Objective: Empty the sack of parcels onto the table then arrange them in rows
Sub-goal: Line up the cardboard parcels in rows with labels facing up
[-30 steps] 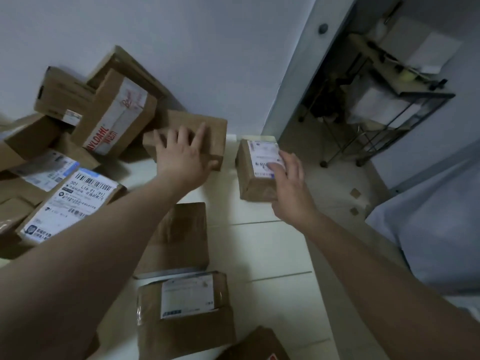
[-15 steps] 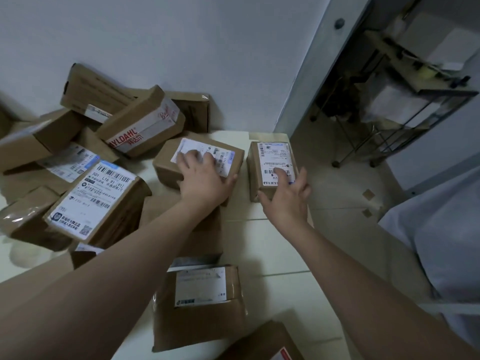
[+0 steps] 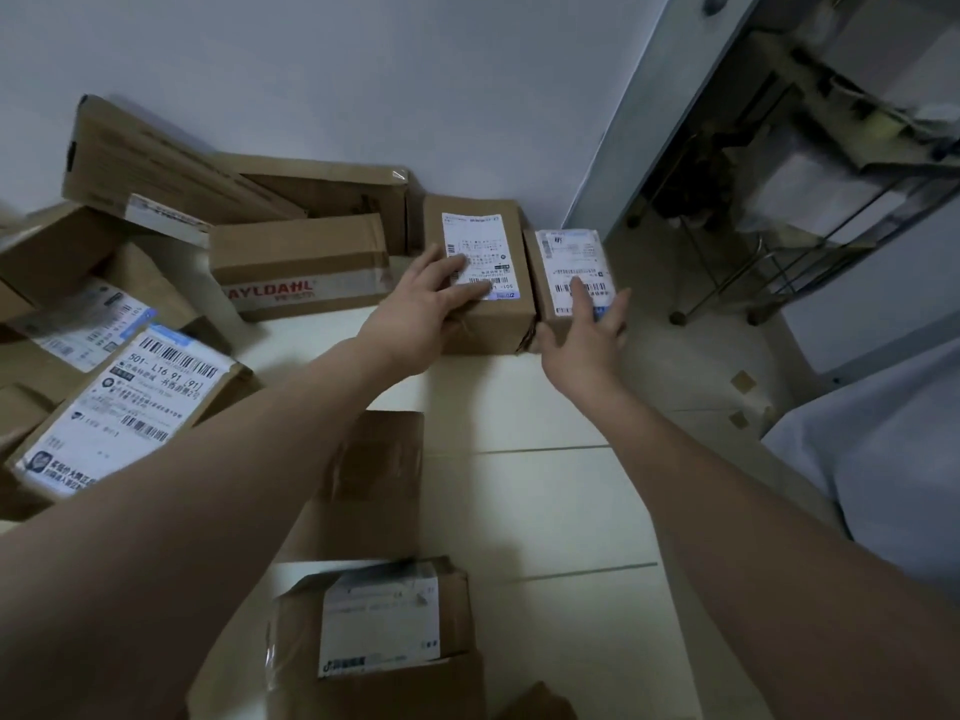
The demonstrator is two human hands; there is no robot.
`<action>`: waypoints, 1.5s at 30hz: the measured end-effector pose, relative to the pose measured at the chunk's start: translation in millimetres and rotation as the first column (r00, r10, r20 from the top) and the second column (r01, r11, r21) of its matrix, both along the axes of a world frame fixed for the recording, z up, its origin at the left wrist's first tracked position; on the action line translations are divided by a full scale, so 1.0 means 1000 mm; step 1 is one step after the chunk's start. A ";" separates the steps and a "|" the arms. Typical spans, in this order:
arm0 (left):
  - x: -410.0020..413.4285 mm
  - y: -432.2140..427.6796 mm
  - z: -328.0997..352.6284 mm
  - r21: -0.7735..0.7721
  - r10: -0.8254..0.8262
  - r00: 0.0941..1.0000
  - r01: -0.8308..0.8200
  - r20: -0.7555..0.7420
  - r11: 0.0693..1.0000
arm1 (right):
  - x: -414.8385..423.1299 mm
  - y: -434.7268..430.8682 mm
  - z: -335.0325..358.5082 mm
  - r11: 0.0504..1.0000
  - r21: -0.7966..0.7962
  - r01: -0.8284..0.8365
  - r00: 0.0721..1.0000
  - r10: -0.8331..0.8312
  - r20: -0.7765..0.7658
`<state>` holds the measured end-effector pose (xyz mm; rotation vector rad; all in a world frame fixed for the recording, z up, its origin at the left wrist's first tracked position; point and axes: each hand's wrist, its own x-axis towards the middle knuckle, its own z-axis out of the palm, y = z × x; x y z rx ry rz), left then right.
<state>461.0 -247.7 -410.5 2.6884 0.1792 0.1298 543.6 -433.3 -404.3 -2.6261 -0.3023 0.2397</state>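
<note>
At the far right corner of the table [image 3: 545, 511], two brown parcels stand side by side against the wall [image 3: 363, 70], their long sides touching and their white labels facing up. The left hand [image 3: 426, 309] lies flat on the larger box [image 3: 480, 236], its fingers [image 3: 457, 267] straight and slightly spread across the lower part of the label. It presses on the box and grips nothing. The right hand [image 3: 582, 345] rests on the smaller box [image 3: 569, 252], which sits nearest the table's right edge. Its forefinger is laid along the label and the other fingers are spread toward the box's right side. This hand looks open too, though the view is too soft to tell whether the thumb hooks the box's near end.

Left of the pair, along the far edge, a lettered box [image 3: 301, 262] lies on its side, with a long flat box [image 3: 156, 158] leaning on the wall behind it. More parcels are heaped at the table's left side, among them a big labelled parcel [image 3: 130, 407] tilted toward the camera. A flat parcel [image 3: 384, 475] lies mid-table, partly under the left forearm. A wrapped parcel [image 3: 384, 626] with a white label sits toward the near edge. Beyond the table's right edge stands a metal rack [image 3: 779, 226].
</note>
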 end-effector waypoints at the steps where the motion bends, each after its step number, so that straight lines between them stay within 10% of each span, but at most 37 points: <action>1: -0.001 -0.002 -0.001 0.015 0.006 1.000 -0.006 -0.011 1.000 | 0.004 0.003 0.002 1.000 0.009 -0.015 0.999 0.015 -0.032; 13: -0.107 -0.019 0.051 0.059 0.139 0.958 -0.128 -0.252 0.990 | -0.105 -0.026 0.032 0.975 0.111 -0.192 0.978 0.200 -0.063; 17: -0.154 -0.011 0.080 0.044 0.050 0.848 -0.032 -0.528 0.999 | -0.170 -0.038 0.061 0.807 0.200 -0.555 0.728 0.588 -0.353; 23: -0.204 -0.014 0.080 0.167 0.131 0.798 -0.038 -0.588 0.985 | -0.237 -0.051 0.069 0.467 -0.233 -0.853 0.522 0.755 -0.397; 31: -0.226 -0.025 0.066 0.087 0.220 0.790 -0.209 -0.572 0.974 | -0.214 -0.088 0.092 0.626 -0.182 -0.758 0.646 0.685 -0.335; 37: -0.230 -0.044 0.065 0.099 0.341 0.760 -0.346 -0.553 0.933 | -0.190 -0.113 0.091 0.870 -0.295 -0.395 0.918 0.384 -0.097; 41: -0.213 -0.059 0.069 -0.465 0.325 0.759 -0.618 -0.565 0.634 | -0.198 -0.112 0.072 0.941 -0.325 -0.099 0.937 0.198 0.287; 43: -0.209 -0.070 0.066 -0.623 0.293 0.766 -0.639 -0.572 0.451 | -0.203 -0.109 0.065 0.915 -0.352 -0.197 0.949 0.268 0.164; 45: -0.210 -0.076 0.061 -0.587 0.278 0.739 -0.663 -0.614 0.465 | -0.210 -0.109 0.056 0.890 -0.351 -0.291 0.944 0.328 0.049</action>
